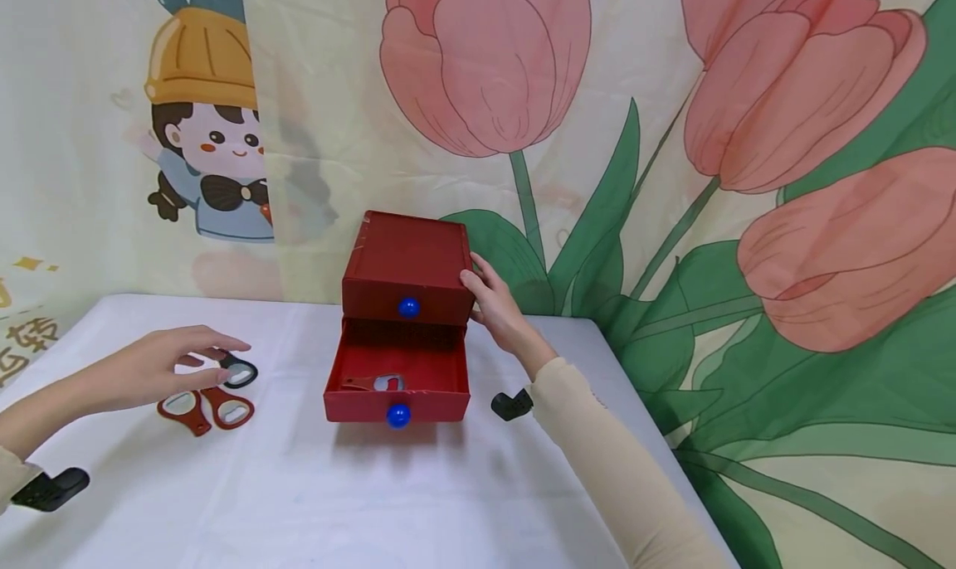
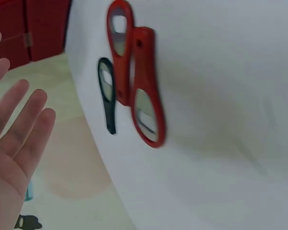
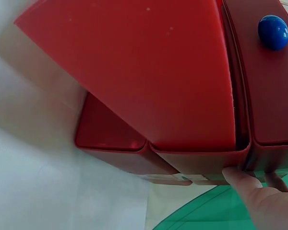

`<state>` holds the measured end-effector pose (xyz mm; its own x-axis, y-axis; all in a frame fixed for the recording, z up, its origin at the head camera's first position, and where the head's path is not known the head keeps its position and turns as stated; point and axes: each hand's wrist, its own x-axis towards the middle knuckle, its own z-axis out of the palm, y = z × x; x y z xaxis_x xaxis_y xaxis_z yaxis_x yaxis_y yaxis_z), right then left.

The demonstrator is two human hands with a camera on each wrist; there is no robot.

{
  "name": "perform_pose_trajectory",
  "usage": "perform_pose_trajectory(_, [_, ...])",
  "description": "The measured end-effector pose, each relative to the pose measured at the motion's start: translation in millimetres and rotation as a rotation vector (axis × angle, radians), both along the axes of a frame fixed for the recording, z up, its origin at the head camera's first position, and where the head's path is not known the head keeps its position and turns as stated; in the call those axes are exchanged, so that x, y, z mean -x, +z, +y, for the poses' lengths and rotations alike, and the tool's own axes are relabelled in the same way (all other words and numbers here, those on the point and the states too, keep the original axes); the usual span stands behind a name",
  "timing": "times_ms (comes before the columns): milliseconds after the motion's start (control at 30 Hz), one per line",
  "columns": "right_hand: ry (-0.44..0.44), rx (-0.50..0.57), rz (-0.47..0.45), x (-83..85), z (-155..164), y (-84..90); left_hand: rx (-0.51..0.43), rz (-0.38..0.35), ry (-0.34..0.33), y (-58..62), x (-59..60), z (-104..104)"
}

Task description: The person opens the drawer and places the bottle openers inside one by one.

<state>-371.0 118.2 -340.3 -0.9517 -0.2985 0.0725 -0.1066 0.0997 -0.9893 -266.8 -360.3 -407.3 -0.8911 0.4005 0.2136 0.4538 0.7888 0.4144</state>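
A dark red drawer box (image 1: pixel 407 254) stands on the table with one drawer (image 1: pixel 339 406) pulled out below a closed one. Inside that drawer lies a bottle opener (image 1: pixel 388 383) with a metal insert. My right hand (image 1: pixel 499 308) rests on the box's right side, fingertips touching the wall near its top edge. To the left, my left hand (image 1: pixel 168 368) hovers over several bottle openers, fingers apart and loosely extended. A black bottle opener (image 2: pixel 107 88) and two red bottle openers (image 2: pixel 146 91) lie close together on the table; in the left wrist view the hand is apart from them.
Blue round knobs (image 1: pixel 399 415) stick out from the drawer fronts. Under the pulled-out drawer, the right wrist view shows another closed compartment (image 3: pixel 108 124). The white-covered table (image 1: pixel 299 503) ends at a curtain (image 1: pixel 321 138) printed with tulips.
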Motion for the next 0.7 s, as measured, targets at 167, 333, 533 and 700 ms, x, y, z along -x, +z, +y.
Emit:
perform_pose_trajectory(167, [-0.006,-0.008,-0.001,0.4,-1,-0.5,0.050,0.099,-0.019,-21.2,-5.2,-20])
perform_pose_trajectory(333, [-0.005,-0.003,0.002,2.0,-1,-2.1,0.062,0.167,-0.076,-40.1,-8.5,-35])
perform_pose_trajectory(533, [-0.003,-0.001,0.002,2.0,-1,-2.5,0.107,0.232,-0.128,-54.5,-9.1,-46])
perform_pose_trajectory(700, [-0.004,0.013,0.005,1.6,-1,-3.2,0.149,0.188,-0.149,-61.1,-5.7,-51])
